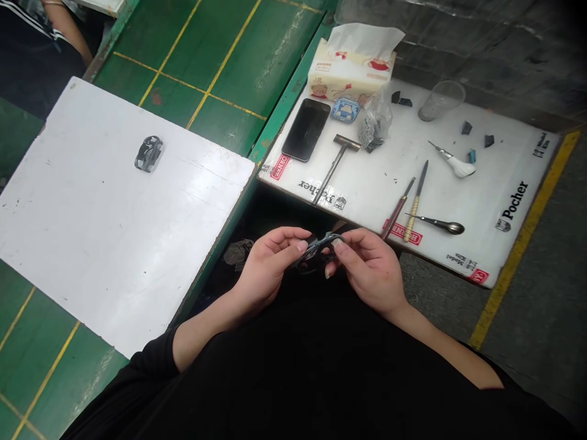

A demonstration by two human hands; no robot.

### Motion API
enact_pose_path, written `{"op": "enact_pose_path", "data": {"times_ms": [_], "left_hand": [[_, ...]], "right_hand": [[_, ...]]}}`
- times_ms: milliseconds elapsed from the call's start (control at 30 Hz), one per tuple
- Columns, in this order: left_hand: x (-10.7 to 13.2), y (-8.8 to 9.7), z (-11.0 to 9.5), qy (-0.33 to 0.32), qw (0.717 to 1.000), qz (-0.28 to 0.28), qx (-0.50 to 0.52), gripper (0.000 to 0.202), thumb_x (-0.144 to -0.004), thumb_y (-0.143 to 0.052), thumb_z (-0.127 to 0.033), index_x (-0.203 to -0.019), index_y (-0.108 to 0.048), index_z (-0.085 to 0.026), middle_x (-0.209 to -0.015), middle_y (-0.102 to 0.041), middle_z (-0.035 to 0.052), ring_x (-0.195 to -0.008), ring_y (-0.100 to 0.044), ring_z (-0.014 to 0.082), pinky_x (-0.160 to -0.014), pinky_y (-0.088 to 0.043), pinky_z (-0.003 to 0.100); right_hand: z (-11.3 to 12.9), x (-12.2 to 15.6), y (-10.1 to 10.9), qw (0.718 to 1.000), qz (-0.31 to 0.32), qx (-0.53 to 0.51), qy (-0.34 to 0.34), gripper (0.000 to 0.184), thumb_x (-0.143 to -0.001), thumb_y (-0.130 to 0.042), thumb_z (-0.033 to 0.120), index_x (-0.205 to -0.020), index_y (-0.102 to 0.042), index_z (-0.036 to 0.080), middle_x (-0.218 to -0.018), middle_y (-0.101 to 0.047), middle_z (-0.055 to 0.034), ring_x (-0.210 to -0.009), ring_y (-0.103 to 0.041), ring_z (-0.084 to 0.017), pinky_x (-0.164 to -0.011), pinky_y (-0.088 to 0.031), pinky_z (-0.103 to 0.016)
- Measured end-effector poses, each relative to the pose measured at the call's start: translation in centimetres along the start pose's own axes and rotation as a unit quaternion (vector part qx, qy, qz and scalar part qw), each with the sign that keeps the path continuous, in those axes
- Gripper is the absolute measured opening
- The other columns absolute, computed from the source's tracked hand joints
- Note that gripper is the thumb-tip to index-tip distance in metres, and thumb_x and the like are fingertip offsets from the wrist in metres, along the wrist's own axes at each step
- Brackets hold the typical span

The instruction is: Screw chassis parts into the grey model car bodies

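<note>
Between my two hands is a small dark shell-like part (316,249) with grey edges, held close to my body below the table edge. My left hand (273,260) pinches its left end between thumb and fingers. On the other end, the thumb and fingers of my right hand (372,263) are closed. The part's lower side is dark against my black clothing, so its full shape is hard to make out. A similar black and grey shell-shaped piece (149,153) lies on the white board (92,226) at the left.
On the right board (458,256) lie a phone (306,130), a T-shaped metal tool (337,164), a scalpel-like tool (454,160), an awl (438,225) and two slim-handled tools. Behind them stand a tissue pack (351,70) and a clear cup (443,101). Another person's arm (71,30) shows top left.
</note>
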State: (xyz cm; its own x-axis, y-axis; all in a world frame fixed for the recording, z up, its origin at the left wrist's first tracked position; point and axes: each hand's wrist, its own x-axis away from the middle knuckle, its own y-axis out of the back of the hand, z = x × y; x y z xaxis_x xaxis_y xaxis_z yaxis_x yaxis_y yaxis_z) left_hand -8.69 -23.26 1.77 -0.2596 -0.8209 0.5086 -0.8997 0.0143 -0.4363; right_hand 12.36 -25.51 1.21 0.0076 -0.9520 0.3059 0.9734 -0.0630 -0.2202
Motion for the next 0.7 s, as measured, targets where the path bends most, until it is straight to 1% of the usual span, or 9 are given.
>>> {"op": "enact_pose_path", "data": {"times_ms": [200,367,467,533,600,700], "left_hand": [[0.01,-0.35,-0.33,0.007,1.000,-0.003,0.013,0.023,-0.098,-0.095,-0.037,-0.113,-0.089,-0.020,-0.101,-0.089,0.0062,-0.090,-0.081,0.0178,-0.092,-0.064,0.031],[0.09,-0.42,-0.37,0.003,1.000,0.013,0.009,0.028,-0.094,-0.099,-0.034,-0.116,-0.088,-0.020,-0.106,-0.090,0.0074,-0.095,-0.083,0.0202,-0.094,-0.066,0.033],[0.03,-0.31,-0.26,0.004,1.000,0.010,0.003,0.030,-0.092,-0.100,-0.034,-0.116,-0.088,-0.020,-0.104,-0.089,0.0071,-0.093,-0.082,0.0197,-0.093,-0.066,0.033],[-0.03,-0.21,-0.22,0.004,1.000,0.010,-0.005,0.029,-0.094,-0.099,-0.035,-0.117,-0.088,-0.020,-0.104,-0.089,0.0075,-0.092,-0.080,0.0191,-0.091,-0.065,0.032],[-0.08,-0.11,-0.24,0.008,0.999,0.025,-0.019,0.032,-0.095,-0.098,-0.037,-0.120,-0.088,-0.019,-0.103,-0.087,0.0074,-0.090,-0.079,0.0179,-0.088,-0.064,0.031],[-0.10,-0.04,-0.30,0.029,0.995,0.075,-0.051,0.043,-0.090,-0.103,-0.031,-0.128,-0.087,-0.020,-0.111,-0.085,0.0081,-0.098,-0.079,0.0185,-0.091,-0.063,0.030]], "right_hand": [[0.01,-0.08,0.26,1.000,0.003,-0.016,-0.003,0.030,-0.102,-0.092,0.051,-0.102,-0.076,0.025,-0.094,-0.086,-0.0021,-0.064,-0.080,-0.018,-0.063,-0.070,-0.032],[0.12,-0.16,0.25,1.000,0.002,-0.010,-0.004,0.034,-0.101,-0.092,0.054,-0.101,-0.075,0.025,-0.092,-0.086,-0.0027,-0.062,-0.079,-0.019,-0.062,-0.069,-0.034],[0.01,-0.19,0.32,1.000,0.001,-0.008,-0.008,0.035,-0.101,-0.093,0.055,-0.101,-0.076,0.025,-0.090,-0.086,-0.0029,-0.062,-0.079,-0.019,-0.061,-0.069,-0.035],[0.01,-0.28,0.40,1.000,0.001,-0.010,-0.014,0.035,-0.101,-0.093,0.055,-0.101,-0.076,0.025,-0.090,-0.086,-0.0031,-0.062,-0.079,-0.019,-0.062,-0.068,-0.034],[0.17,-0.46,0.45,1.000,0.009,-0.013,-0.022,0.035,-0.101,-0.092,0.055,-0.101,-0.077,0.024,-0.089,-0.085,-0.0030,-0.062,-0.078,-0.018,-0.062,-0.067,-0.033],[0.65,-0.87,0.50,0.998,0.047,-0.002,-0.049,0.036,-0.099,-0.094,0.056,-0.103,-0.081,0.023,-0.089,-0.084,-0.0031,-0.063,-0.076,-0.016,-0.061,-0.066,-0.030]]}}
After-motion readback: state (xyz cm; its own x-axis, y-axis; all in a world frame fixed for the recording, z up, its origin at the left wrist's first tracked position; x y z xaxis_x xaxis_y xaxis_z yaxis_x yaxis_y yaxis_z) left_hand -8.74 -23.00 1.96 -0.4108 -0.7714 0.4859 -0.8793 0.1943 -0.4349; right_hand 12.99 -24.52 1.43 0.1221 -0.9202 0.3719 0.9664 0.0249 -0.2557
